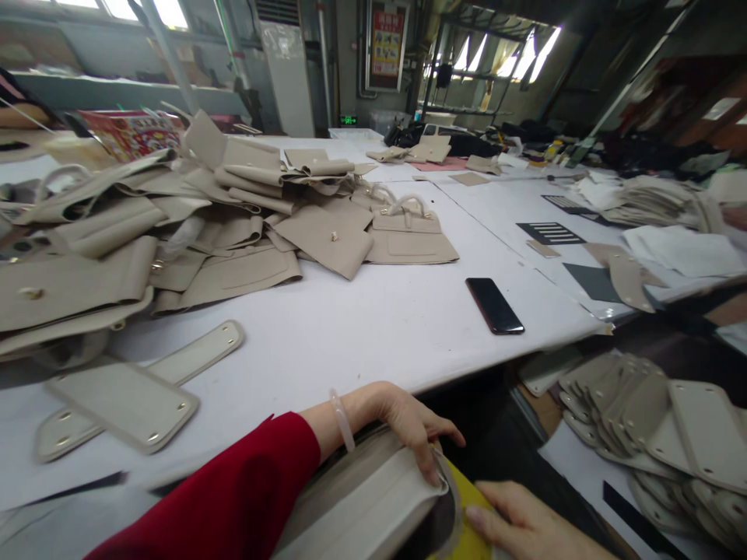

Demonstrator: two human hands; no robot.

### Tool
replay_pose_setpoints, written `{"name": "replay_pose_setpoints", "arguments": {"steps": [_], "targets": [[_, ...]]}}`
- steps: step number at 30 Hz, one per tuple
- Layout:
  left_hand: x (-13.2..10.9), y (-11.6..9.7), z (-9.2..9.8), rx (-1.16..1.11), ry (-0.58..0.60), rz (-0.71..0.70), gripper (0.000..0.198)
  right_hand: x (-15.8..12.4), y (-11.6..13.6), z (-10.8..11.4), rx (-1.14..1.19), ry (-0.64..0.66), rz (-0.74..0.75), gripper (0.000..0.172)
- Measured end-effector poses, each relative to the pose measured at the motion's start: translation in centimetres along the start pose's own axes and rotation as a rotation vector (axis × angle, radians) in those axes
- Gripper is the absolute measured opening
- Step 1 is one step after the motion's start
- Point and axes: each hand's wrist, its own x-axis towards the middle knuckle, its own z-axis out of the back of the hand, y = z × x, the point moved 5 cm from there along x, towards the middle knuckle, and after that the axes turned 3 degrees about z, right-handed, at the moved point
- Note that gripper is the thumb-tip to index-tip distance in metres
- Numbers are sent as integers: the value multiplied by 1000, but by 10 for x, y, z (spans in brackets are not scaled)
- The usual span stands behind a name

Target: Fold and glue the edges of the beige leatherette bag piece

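Note:
At the bottom centre, my left hand (405,420), below a red sleeve and a pale bangle, has its fingers bent over the edge of a beige bag (367,505) on my lap side. Part of this bag is cut off by the frame. To its right, my right hand (519,517) is closed with the thumb pressed on a yellow piece (467,521) that curves along the bag's opening. What kind of thing the yellow piece is, I cannot make out. The fingers under it are hidden.
A heap of beige bag parts (233,202) covers the left of the white table (373,327). Two bag base panels (134,400) lie nearer. A phone (495,306) rests by the table edge. Stacked panels (642,420) stand at right, and a handled bag (412,229) lies mid-table.

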Motion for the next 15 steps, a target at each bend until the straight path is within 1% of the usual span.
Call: {"name": "replay_pose_setpoints", "arguments": {"steps": [2, 4, 9, 12, 15], "targets": [[-2, 0, 3, 53, -50, 1, 111, 6, 8, -4, -8, -4, 84, 58], [-3, -1, 4, 73, -66, -5, 109, 10, 11, -7, 20, 26, 125, 59], [-5, -5, 4, 98, -75, -16, 110, 14, 8, -11, 97, 52, 145, 58], [-7, -7, 4, 84, -54, -5, 114, 16, 6, -17, 165, 75, 135, 59], [-10, -10, 3, 60, -30, 1, 119, 20, 6, -24, 193, 84, 130, 65]]}}
